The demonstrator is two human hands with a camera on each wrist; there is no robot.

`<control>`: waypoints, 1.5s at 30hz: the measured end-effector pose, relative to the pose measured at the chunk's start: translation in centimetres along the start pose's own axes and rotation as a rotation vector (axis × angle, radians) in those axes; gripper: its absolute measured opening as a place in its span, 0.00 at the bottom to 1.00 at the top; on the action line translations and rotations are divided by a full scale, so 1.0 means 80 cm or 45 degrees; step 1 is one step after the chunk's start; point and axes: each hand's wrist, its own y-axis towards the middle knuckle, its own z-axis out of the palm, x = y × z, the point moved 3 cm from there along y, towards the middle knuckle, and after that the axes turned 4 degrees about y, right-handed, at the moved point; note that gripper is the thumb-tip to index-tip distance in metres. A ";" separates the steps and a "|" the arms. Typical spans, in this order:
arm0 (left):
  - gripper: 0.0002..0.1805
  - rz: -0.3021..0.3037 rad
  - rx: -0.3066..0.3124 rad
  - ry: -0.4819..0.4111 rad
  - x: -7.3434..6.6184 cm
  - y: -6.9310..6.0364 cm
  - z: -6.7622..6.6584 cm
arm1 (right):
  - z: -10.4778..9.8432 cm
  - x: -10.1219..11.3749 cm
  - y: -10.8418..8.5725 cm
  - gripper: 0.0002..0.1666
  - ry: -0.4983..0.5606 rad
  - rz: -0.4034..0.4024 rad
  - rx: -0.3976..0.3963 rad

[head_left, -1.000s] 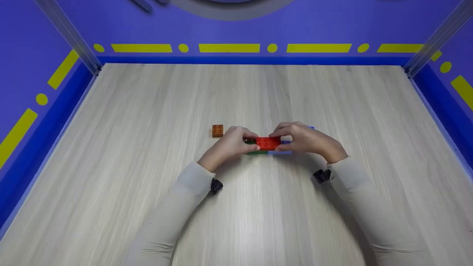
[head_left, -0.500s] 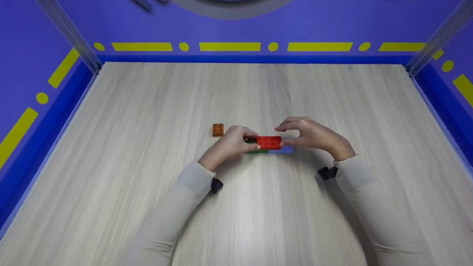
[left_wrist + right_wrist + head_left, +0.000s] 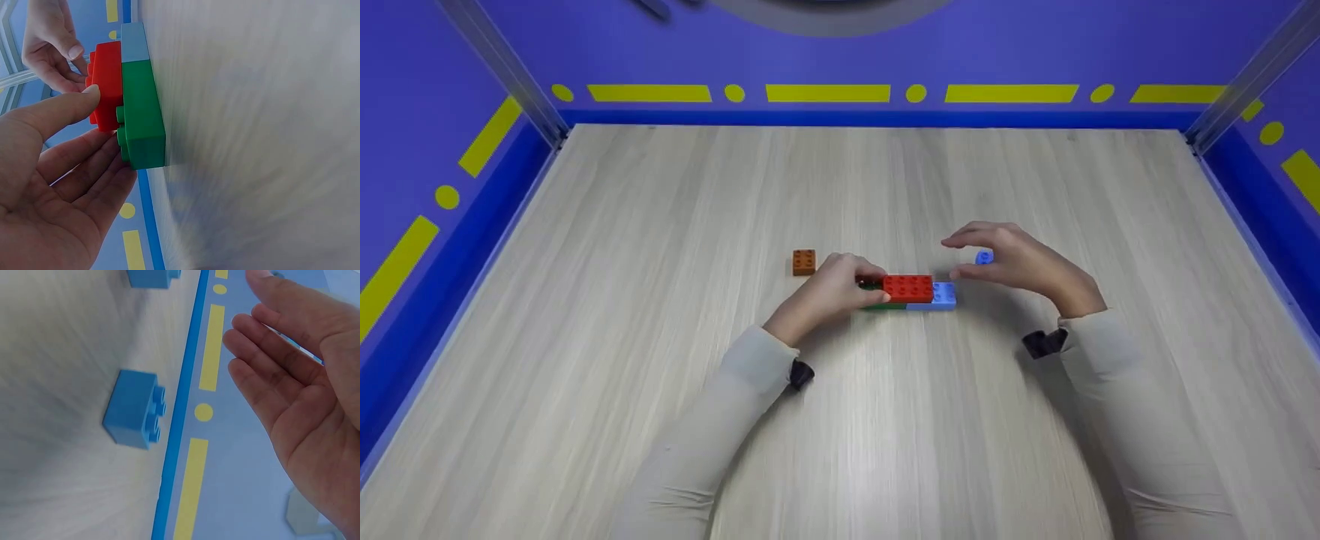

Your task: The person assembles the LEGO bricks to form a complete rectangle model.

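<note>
A red brick (image 3: 908, 289) (image 3: 108, 84) lies on top of a green brick (image 3: 143, 112) and a light blue brick (image 3: 944, 295) (image 3: 134, 42), which stand end to end on the table. The left hand (image 3: 834, 289) (image 3: 62, 163) pinches the red brick at its left end between thumb and fingers. To the right, the right hand (image 3: 1020, 266) (image 3: 304, 365) is held in the air with thumb and fingers apart and nothing between them. A small blue brick (image 3: 984, 257) (image 3: 134, 408) stands beside it, partly hidden by that hand in the head view.
An orange-brown brick (image 3: 804, 262) stands on the wooden table (image 3: 660, 225), left of and behind the left hand. Blue panels with yellow marks (image 3: 828, 93) border the table at the back and both sides.
The right hand has let go of the red brick and moved right and back, its fingers spread. More of the light blue brick shows. The left hand has kept its hold.
</note>
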 end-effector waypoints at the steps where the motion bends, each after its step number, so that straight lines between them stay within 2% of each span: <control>1: 0.21 0.004 -0.001 0.001 0.000 0.000 0.000 | -0.001 -0.002 -0.001 0.27 -0.004 0.009 -0.003; 7: 0.21 0.029 -0.002 0.015 0.000 0.001 -0.001 | -0.009 -0.013 -0.006 0.26 -0.015 0.051 -0.011; 15: 0.21 -0.019 0.014 0.008 0.002 0.001 0.000 | -0.014 -0.027 -0.011 0.27 -0.044 0.114 0.005; 26: 0.21 -0.018 0.009 0.016 0.002 0.000 0.001 | -0.017 -0.046 -0.017 0.27 -0.033 0.253 0.030; 37: 0.21 0.002 0.003 0.027 0.001 0.000 0.000 | -0.017 -0.059 -0.023 0.27 -0.027 0.331 0.078; 45: 0.21 -0.015 0.019 0.013 0.002 0.000 -0.001 | -0.015 -0.065 -0.025 0.27 0.001 0.333 0.110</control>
